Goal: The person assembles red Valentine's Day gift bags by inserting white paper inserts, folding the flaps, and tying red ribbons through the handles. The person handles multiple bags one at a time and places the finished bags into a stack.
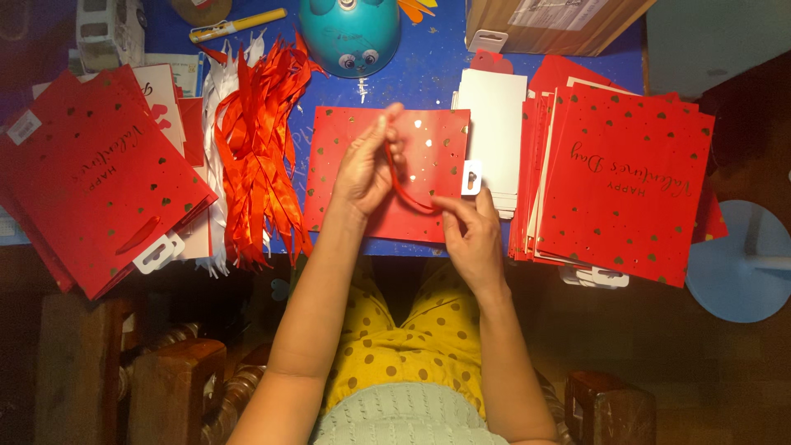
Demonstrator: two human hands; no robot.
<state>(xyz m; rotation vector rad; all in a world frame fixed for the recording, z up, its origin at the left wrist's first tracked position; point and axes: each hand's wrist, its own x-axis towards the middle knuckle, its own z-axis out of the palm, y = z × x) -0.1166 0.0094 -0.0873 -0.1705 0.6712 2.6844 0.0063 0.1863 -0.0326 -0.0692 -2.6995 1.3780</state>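
Red paper, dotted with small gold hearts, covers most of the blue bench [428, 74]. One flat red bag [387, 173] lies in the middle, straight in front of the person, and a red ribbon [409, 196] curves across it between the two hands. The left hand [368, 169] has its fingers pinched together on the ribbon's upper end near the bag's top edge; the right hand [471, 235] has its fingers closed on the lower end at the bag's near edge.

Judging by how things lie, the work looks partly done: the pile of bags on the left [99, 181] shows a ribbon handle already fitted on its top bag (with a white hang tab beside it), while the thicker stack on the right [622, 185] shows no handle. A heap of loose red and white ribbons [255, 156] lies between the left pile and the middle bag. This bag's ribbon is in hand but not yet seated.
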